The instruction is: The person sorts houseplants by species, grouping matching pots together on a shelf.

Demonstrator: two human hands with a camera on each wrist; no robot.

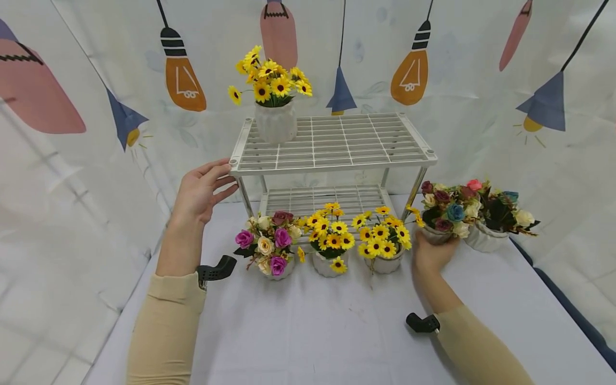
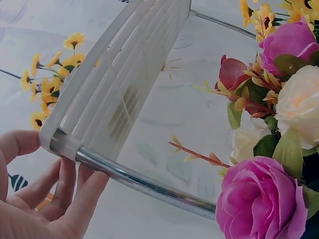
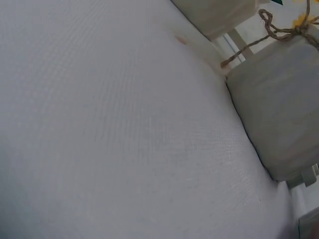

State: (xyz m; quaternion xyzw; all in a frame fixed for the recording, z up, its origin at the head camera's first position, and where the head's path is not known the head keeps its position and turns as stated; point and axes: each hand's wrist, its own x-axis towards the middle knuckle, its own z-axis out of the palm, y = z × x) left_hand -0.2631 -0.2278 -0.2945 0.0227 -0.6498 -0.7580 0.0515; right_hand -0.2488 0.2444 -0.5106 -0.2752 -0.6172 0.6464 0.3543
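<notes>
My left hand is at the front left corner of a white two-tier wire shelf. In the left wrist view, its thumb and fingers hold that corner at the top of a metal leg. My right hand grips the pot of a mixed rose arrangement at the right of the shelf. A pot of purple and cream roses stands on the table near the left hand. Two potted yellow sunflowers stand beside it; a twine bow shows on one pot in the right wrist view.
Another sunflower pot sits on the top tier's left side. A further rose pot stands right of the gripped one, close against it. A white cloth covers the table. Behind hangs a curtain printed with lamps.
</notes>
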